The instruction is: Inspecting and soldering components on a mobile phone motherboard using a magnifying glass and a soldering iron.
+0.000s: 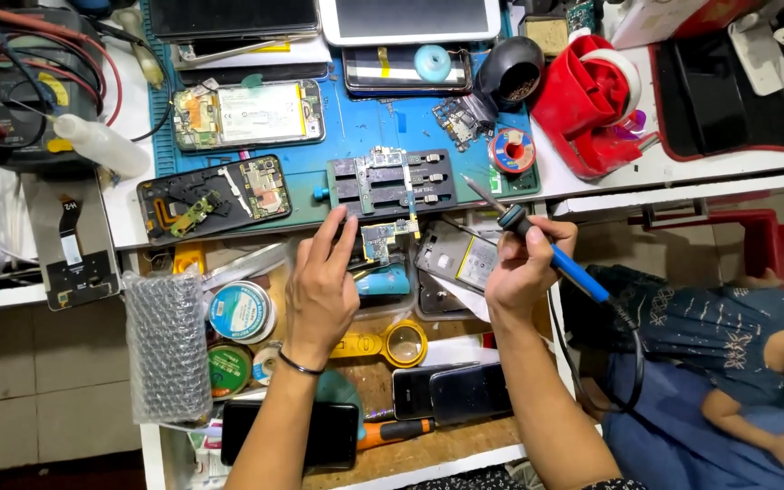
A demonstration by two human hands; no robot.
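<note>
Blue-handled, a soldering iron (537,243) was gripped in the right hand (526,265), fingers clenched round the handle, its metal tip pointed up and left toward a black board holder (392,181). A small circuit board (379,240) was seen just below that holder, at the counter's front edge, and the left hand (321,289) was laid beside it with fingers loosely spread; whether anything was pinched by it cannot be told. The holder was set on a blue work mat (356,127) spread over the white counter (129,209). Two opened phones (249,115) (215,195) were laid on the mat's left part, and a small solder spool (512,150) at its right edge. A red tape dispenser (592,104) was placed just beyond the mat.

Under the hands an open drawer (428,454) was pulled out, in which round tins (240,311), a yellow magnifier (401,343), several dark phones (451,390) and an orange-handled screwdriver (396,431) were kept. A roll of bubble wrap (167,349) was stood at its left side. Grey floor tiles (38,381) were visible to the left, and a person in blue clothing (710,363) lay at the right.
</note>
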